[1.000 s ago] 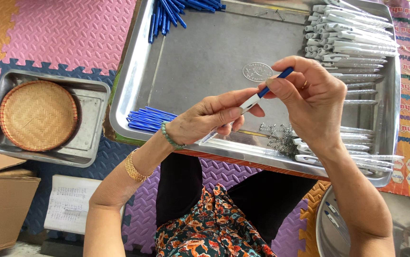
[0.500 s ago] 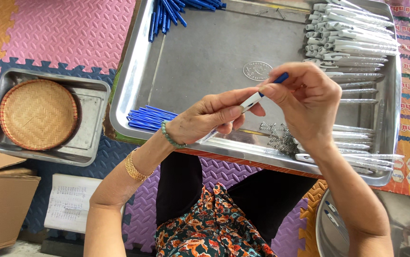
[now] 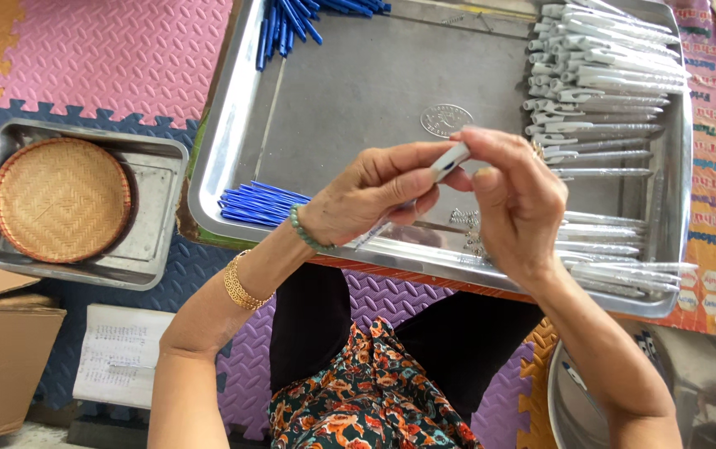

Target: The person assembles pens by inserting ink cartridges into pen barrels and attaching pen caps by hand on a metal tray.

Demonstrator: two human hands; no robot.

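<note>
1. I'm watching the left hand pinching a white pen barrel over the middle of the big steel tray, fingers clamped tight on it.
2. The right hand is closing over the barrel's far end, thumb and fingertips together on it. A second ago a blue tip was sticking out there; now it's hiding inside the fingers, so I'm judging that the blue piece is going in.
3. Blue refills are lying just left of the hands at the tray's near rim, with more blue pieces at the top edge.
4. White barrels are stacking up along the right side, and small springs are sitting under the right wrist.
5. The tray's centre is staying open, giving the hands free room; the near rim is running close under both wrists.
6. Off to the left, a woven basket is resting in a smaller steel tray, well apart.
</note>
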